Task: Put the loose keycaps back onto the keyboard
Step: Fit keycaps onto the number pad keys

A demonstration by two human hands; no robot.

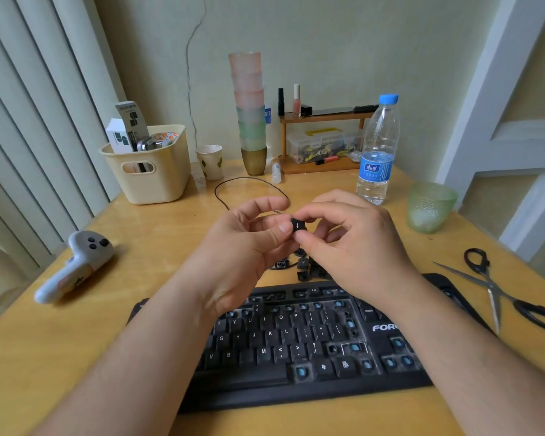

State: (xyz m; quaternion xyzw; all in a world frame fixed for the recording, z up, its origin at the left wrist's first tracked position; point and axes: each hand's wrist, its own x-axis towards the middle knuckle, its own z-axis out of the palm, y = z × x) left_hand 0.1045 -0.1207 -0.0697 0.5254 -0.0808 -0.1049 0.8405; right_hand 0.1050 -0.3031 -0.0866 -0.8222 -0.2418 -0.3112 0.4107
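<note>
Black square keycap with a white down arrow (297,225) sits pinched between my right hand (353,243) thumb and forefinger, raised above the worktop. My left hand (246,247) is half curled, thumb tip touching the same keycap from the left, other fingers loose. Both hands hover over the far edge of the black dusty keyboard (296,347); several sockets on it show bare blue stems. Small pile of loose black keycaps (307,269) lies on the yellow wooden worktop (170,234) just beyond the keyboard, partly hidden under my hands. Black-handled scissors (497,287) lie right, clear plastic water bottle with blue cap (378,152) and green glass cup (430,206) behind. Cream plastic basket (148,171) far left, stack of pastel cups (249,111) against the pale green wall.
</note>
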